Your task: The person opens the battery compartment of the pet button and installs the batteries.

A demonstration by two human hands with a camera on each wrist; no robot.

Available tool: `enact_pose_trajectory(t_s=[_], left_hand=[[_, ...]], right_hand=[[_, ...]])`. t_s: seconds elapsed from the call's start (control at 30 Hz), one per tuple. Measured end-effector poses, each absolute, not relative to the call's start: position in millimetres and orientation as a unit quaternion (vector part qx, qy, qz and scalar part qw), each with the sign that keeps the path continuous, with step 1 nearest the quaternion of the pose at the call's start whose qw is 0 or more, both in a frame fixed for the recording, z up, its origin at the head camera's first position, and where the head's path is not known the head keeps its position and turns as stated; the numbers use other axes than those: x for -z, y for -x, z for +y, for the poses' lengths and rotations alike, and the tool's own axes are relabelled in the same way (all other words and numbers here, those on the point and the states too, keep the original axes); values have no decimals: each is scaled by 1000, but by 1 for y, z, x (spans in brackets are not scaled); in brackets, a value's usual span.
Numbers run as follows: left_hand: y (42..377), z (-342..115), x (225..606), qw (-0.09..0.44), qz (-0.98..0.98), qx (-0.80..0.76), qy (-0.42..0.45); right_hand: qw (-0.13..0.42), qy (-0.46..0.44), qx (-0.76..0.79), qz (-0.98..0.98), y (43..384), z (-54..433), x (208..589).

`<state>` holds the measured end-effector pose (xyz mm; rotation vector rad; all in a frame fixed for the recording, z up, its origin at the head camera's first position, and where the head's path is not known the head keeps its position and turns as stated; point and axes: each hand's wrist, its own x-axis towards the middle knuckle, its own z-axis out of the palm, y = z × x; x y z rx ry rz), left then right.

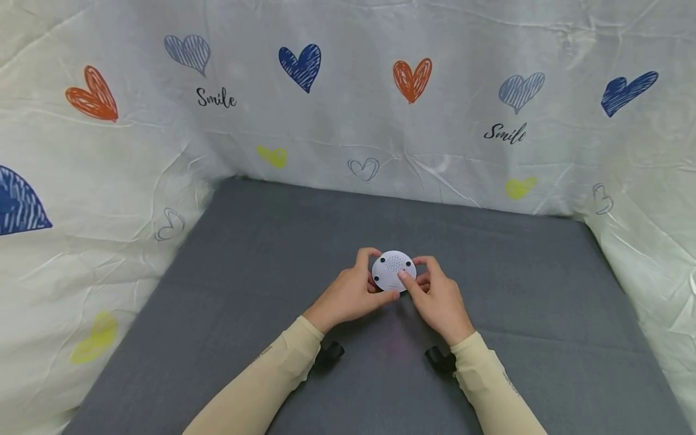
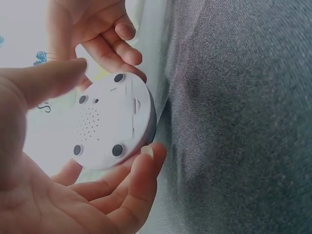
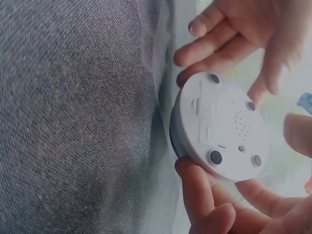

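Both hands hold a round white device (image 1: 388,279) just above the grey cloth, its underside turned up. That face has a cluster of small speaker holes, several dark round feet and a closed rectangular cover (image 2: 122,114). A blue strip shows low on its side in the right wrist view. My left hand (image 1: 348,295) grips the left edge, with fingers curled under the rim in the left wrist view. On the opposite edge, my right hand (image 1: 441,302) holds the device (image 3: 219,126), its thumb reaching over the underside in the head view. The device's other face is hidden.
A dark grey cloth (image 1: 261,241) covers the table. White sheeting printed with hearts and "Smile" (image 1: 348,121) hangs at the back and both sides. A black piece (image 1: 330,352) sits at the left wrist and another black piece (image 1: 440,359) at the right.
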<state>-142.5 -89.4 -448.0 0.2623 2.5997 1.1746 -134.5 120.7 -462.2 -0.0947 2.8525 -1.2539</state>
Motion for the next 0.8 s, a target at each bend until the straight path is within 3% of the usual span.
enact_pose_trajectory(t_s=[0.4, 0.8], left_hand=[[141, -89, 448, 128, 892, -421, -107], [147, -91, 455, 130, 911, -365, -143]], right_hand=[[-22, 44, 433, 900, 132, 121, 462], [10, 66, 433, 899, 139, 127, 468]])
